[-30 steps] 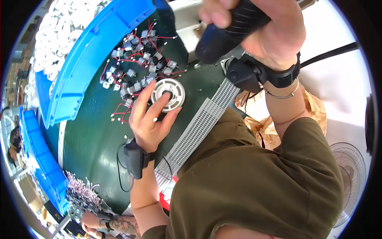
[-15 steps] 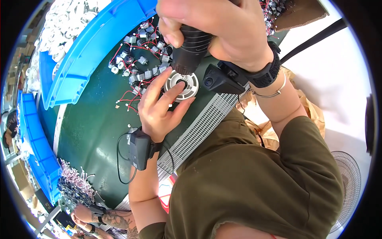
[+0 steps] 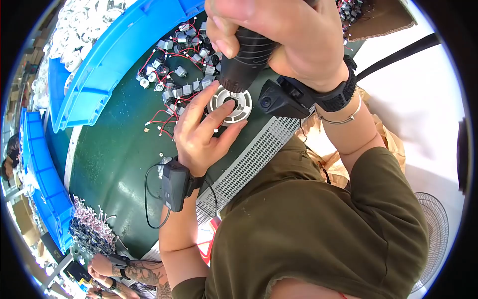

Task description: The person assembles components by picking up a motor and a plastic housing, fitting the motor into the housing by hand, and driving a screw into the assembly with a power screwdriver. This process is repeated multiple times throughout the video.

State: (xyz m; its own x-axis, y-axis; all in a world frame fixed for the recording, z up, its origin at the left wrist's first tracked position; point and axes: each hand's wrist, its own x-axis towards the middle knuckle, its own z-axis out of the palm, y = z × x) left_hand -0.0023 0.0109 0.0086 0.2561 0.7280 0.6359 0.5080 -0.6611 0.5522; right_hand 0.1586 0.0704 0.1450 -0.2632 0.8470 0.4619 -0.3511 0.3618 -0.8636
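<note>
My right hand (image 3: 298, 37) is closed around a black power screwdriver (image 3: 247, 56), its nose pointing down. The tip meets the far side of a white round plastic housing (image 3: 244, 110), which has slots around its rim and a dark centre. My left hand (image 3: 200, 132) steadies that housing on the green surface, thumb at its near edge and one finger pressed on the middle. The screw under the screwdriver tip is too small to make out. Beyond my left fingers lie several small motors (image 3: 186, 90) with red wires.
A blue tray (image 3: 94, 74) of white plastic rings (image 3: 82, 30) stands at the far left. A cardboard box (image 3: 383, 20) is at the far right. A grey perforated strip (image 3: 259, 154) edges the green table (image 3: 109, 164). Another person's hand (image 3: 102, 265) works near bundled wires (image 3: 92, 229).
My hands, screwdriver and housing have shifted very slightly right in the picture, mostly along with the view. My grip on both things is the same.
</note>
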